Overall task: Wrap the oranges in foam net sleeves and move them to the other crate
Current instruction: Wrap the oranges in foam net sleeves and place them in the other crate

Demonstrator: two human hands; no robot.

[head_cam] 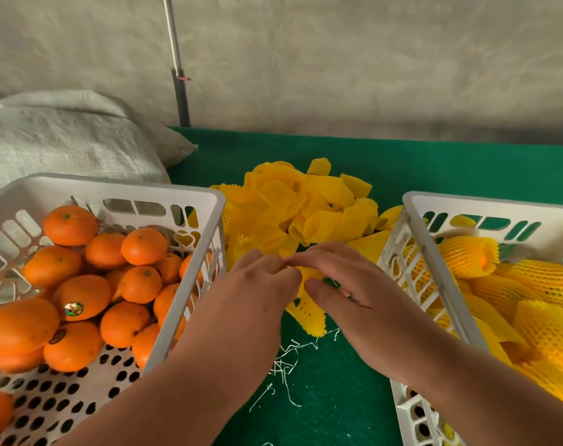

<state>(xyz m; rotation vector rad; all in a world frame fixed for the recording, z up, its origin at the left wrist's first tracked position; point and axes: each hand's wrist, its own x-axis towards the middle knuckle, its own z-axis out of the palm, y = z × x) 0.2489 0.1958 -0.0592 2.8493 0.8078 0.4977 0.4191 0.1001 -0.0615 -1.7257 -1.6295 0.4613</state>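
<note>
Both hands, left [260, 284] and right [347, 284], pinched one yellow net sleeve [309, 312] over the green tabletop [331, 397], between two white crates.

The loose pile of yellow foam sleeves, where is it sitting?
In the head view the pile of foam sleeves lies on the green table cover, between the left crate and the right crate, just beyond both hands.

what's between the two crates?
Head view: the loose sleeve pile, both hands pinching one yellow sleeve, and white foam threads on green cloth.
</note>
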